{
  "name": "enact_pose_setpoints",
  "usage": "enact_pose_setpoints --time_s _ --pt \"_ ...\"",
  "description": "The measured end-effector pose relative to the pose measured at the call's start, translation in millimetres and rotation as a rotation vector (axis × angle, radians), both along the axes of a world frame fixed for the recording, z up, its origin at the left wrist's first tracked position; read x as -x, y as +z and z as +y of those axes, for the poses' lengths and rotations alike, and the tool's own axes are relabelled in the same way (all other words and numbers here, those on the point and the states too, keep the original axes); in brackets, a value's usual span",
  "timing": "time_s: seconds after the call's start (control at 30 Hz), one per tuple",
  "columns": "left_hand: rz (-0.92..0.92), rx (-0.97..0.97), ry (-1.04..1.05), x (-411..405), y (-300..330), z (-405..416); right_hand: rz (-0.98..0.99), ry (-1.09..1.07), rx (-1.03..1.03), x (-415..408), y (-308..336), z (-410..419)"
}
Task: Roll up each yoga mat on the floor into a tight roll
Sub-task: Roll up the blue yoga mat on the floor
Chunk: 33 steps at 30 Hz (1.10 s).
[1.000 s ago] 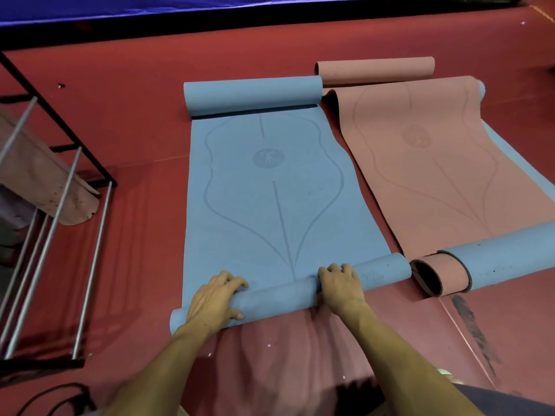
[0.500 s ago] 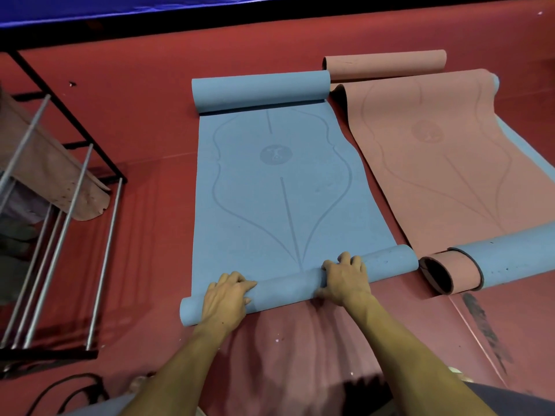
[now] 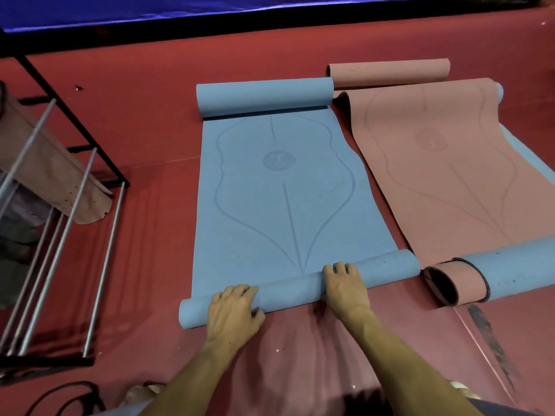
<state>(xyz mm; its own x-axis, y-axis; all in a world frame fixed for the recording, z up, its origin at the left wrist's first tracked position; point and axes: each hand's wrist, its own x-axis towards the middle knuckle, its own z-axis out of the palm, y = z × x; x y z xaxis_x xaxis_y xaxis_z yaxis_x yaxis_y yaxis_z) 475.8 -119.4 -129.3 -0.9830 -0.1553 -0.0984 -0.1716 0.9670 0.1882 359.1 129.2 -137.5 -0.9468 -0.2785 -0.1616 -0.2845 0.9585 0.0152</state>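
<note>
A blue yoga mat (image 3: 279, 187) lies flat on the red floor, with a curl at its far end (image 3: 264, 96). Its near end forms a thin roll (image 3: 294, 291) that slants from lower left to upper right. My left hand (image 3: 232, 309) grips the roll near its left end, fingers curled over the top. My right hand (image 3: 345, 283) grips it right of the middle, fingers over the top. To the right lies a pink mat (image 3: 444, 163), flat in the middle, with a curl at its far end (image 3: 389, 72).
A blue and pink rolled end (image 3: 468, 279) lies at the pink mat's near side, close to the blue roll's right tip. A metal rack (image 3: 57, 223) holding a pink rolled mat stands at the left. A dark cord (image 3: 69, 397) lies at bottom left.
Both hands have pushed the near roll a little farther along the blue mat. The roll has grown slightly thicker.
</note>
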Motion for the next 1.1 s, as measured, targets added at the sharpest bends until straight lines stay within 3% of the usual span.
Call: enact_pose_setpoints --time_s 0.33,0.57,0.8,0.97,1.1 --pt "-0.059 0.021 -0.016 14.0 -12.2 -9.9 -0.160 0.038 0.067 12.1 16.8 8.0" --pt "0.079 0.028 -0.017 8.2 -19.0 -6.4 -0.040 0.029 0.013 20.6 3.7 0.4" --pt "-0.061 0.103 0.058 9.6 -24.3 -12.8 -0.119 0.122 -0.031 30.6 7.7 10.5" --pt "-0.031 0.022 0.024 22.5 -24.3 -29.7 -0.058 0.099 -0.034 28.6 1.9 6.8" --pt "-0.153 -0.059 -0.045 35.9 -3.2 -44.8 -0.063 0.086 -0.031 36.0 -2.1 0.0"
